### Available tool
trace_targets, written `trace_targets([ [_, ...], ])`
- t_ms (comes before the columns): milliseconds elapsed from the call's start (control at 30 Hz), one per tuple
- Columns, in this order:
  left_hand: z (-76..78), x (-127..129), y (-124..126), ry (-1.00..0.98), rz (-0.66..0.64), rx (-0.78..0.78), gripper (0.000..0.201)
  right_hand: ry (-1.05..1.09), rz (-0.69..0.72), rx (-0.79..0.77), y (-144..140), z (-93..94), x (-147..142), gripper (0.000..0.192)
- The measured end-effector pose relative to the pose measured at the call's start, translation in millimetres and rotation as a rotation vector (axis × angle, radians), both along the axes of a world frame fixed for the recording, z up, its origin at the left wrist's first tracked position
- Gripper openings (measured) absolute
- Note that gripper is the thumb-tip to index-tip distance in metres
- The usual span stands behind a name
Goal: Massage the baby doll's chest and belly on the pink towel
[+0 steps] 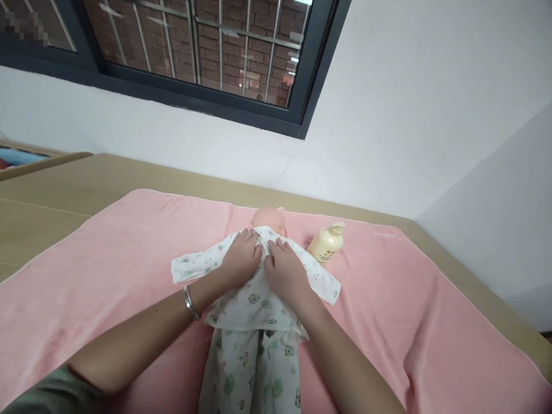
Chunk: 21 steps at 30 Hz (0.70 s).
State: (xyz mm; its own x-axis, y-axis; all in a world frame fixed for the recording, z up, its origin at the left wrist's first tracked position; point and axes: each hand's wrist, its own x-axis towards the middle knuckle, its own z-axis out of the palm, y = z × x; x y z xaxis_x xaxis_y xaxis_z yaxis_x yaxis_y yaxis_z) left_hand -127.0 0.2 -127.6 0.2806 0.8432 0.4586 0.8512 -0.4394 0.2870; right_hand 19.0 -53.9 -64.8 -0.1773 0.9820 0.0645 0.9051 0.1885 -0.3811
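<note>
A baby doll [268, 218] lies on its back on a pink towel [107, 276], head toward the wall. It wears a white printed top [254, 302] and matching trousers [252, 374]. My left hand [241, 259] rests flat on the doll's chest near the collar, fingers pressing the fabric. My right hand [287, 270] lies beside it on the doll's other shoulder, fingers touching the collar. A silver bracelet [191, 303] circles my left wrist. Whether the fingers pinch the cloth I cannot tell.
A cream pump bottle [326, 244] lies on the towel just right of the doll's head. The towel covers a wooden surface [64, 190] that meets a white wall [388, 144]. A dark-framed window [207, 57] is above.
</note>
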Motion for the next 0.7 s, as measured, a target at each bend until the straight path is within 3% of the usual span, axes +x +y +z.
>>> trace_targets([
  [300, 1.9, 9.2, -7.9, -0.029, 0.059, 0.049, 0.044, 0.034, -0.03, 0.012, 28.6, -16.7, 18.2, 0.059],
  [567, 3.6, 20.5, -38.7, 0.116, 0.098, 0.108, 0.049, 0.068, 0.038, 0.006, 32.9, -11.1, 28.4, 0.059],
  [700, 7.8, 15.8, -35.7, 0.121, 0.008, 0.089, 0.042, -0.068, 0.015, 0.058, 21.5, -10.1, 16.9, 0.055],
])
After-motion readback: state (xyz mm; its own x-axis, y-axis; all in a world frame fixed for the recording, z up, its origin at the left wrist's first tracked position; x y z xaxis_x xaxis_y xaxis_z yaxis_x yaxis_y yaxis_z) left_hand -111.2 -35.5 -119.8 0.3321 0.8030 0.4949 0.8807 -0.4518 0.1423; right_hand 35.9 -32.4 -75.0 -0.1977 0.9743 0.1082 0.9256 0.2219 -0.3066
